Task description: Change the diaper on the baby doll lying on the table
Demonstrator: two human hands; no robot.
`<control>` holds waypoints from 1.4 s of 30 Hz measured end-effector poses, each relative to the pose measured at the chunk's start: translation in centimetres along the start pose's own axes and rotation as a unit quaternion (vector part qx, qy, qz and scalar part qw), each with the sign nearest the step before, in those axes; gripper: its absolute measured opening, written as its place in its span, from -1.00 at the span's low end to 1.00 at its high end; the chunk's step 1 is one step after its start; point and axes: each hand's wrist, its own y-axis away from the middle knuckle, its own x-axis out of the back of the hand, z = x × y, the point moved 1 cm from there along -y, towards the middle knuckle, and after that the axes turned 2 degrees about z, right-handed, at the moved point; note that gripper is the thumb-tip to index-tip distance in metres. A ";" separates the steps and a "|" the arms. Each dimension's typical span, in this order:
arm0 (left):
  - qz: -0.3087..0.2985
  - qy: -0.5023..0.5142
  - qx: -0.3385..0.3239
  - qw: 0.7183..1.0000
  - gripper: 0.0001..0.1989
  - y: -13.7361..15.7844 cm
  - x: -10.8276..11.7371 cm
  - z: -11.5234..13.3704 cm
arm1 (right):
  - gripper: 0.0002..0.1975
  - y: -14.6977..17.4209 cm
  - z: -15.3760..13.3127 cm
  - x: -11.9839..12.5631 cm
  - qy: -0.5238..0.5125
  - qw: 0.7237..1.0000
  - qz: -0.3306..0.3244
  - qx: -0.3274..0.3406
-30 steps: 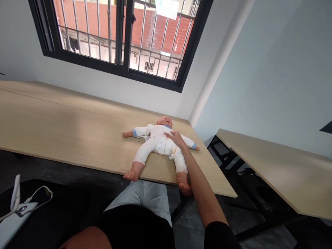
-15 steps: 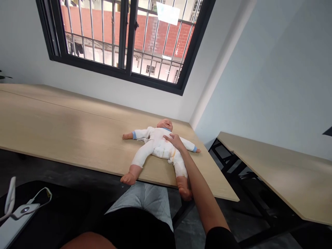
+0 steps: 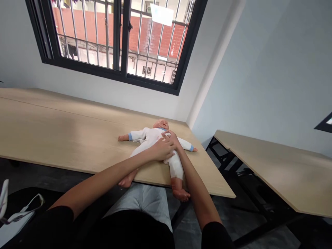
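Observation:
A baby doll (image 3: 150,135) in a white suit with blue cuffs lies face up on the wooden table (image 3: 85,138), its feet over the front edge. Across its belly reaches my left hand (image 3: 164,148), fingers stretched out and apart, close against my right hand. My right hand (image 3: 173,139) rests at the doll's chest, with its visible fingers slightly bent and apart. Neither hand visibly grips anything, though the left partly covers the right's fingertips and the front of the suit.
Behind the table is a wall with a barred, dark-framed window (image 3: 124,74). A second wooden table (image 3: 269,162) stands to the right, past a gap. At lower left, a white device with a cable (image 3: 17,221) lies on a black surface.
My left arm has come in from the lower left, bringing the left hand onto the doll's belly beside the right. The right hand stays at the chest. The view has shifted slightly.

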 end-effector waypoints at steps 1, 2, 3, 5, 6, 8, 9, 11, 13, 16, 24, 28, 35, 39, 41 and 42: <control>-0.011 0.013 0.019 1.000 -0.70 0.0 -0.9 -1.2 | -0.67 0.2 0.3 0.3 -0.011 1.000 0.005 -0.005; -0.017 0.023 0.034 0.999 -0.64 0.1 -1.6 -2.1 | -0.66 0.4 0.6 0.8 -0.021 1.000 0.013 -0.011; -0.019 0.030 0.046 0.998 -0.60 0.2 -2.1 -2.7 | -0.66 0.8 1.0 1.5 -0.028 0.999 0.020 -0.015; -0.022 0.040 0.062 0.997 -0.54 0.7 -2.8 -3.4 | -0.66 1.7 1.9 3.2 -0.032 0.999 0.032 -0.025; -0.024 0.045 0.067 0.996 -0.53 0.8 -3.0 -3.6 | -0.66 2.3 2.4 4.1 -0.030 0.998 0.034 -0.031; -0.030 0.055 0.071 0.995 -0.54 1.0 -3.0 -3.6 | -0.69 3.5 3.4 5.9 -0.018 0.998 0.026 -0.049; -0.033 0.060 0.072 0.995 -0.54 1.1 -3.0 -3.6 | -0.70 4.0 3.9 6.6 -0.009 0.998 0.015 -0.061; -0.038 0.069 0.077 0.994 -0.53 1.1 -2.9 -3.6 | -0.70 5.0 4.6 7.6 0.010 0.996 -0.016 -0.085; -0.046 0.075 0.086 0.992 -0.50 1.2 -2.9 -3.6 | -0.70 5.6 5.0 7.8 0.025 0.993 -0.049 -0.105; -0.056 0.076 0.109 0.990 -0.43 1.2 -2.9 -3.4 | -0.72 5.9 5.0 7.3 0.039 0.988 -0.086 -0.122; -0.053 0.086 0.121 0.987 -0.43 1.3 -3.4 -4.2 | -0.76 6.1 3.4 6.5 -0.033 0.977 -0.168 -0.127; -0.050 0.087 0.126 0.987 -0.42 1.4 -3.2 -4.5 | -0.73 6.0 3.3 6.6 -0.115 0.972 -0.144 -0.146; -0.051 0.085 0.128 0.987 -0.42 1.4 -3.1 -4.5 | -0.77 5.6 4.4 6.4 -0.201 0.956 -0.062 -0.204; -0.046 0.090 0.133 0.986 -0.44 1.4 -3.0 -4.3 | -0.80 5.4 4.5 6.5 -0.222 0.952 0.002 -0.212; -0.042 0.093 0.138 0.985 -0.45 1.4 -2.8 -4.2 | -0.77 5.3 4.6 6.7 -0.230 0.948 0.037 -0.215; -0.040 0.095 0.140 0.985 -0.46 1.4 -2.8 -4.2 | -0.77 5.3 4.6 6.8 -0.235 0.946 0.054 -0.216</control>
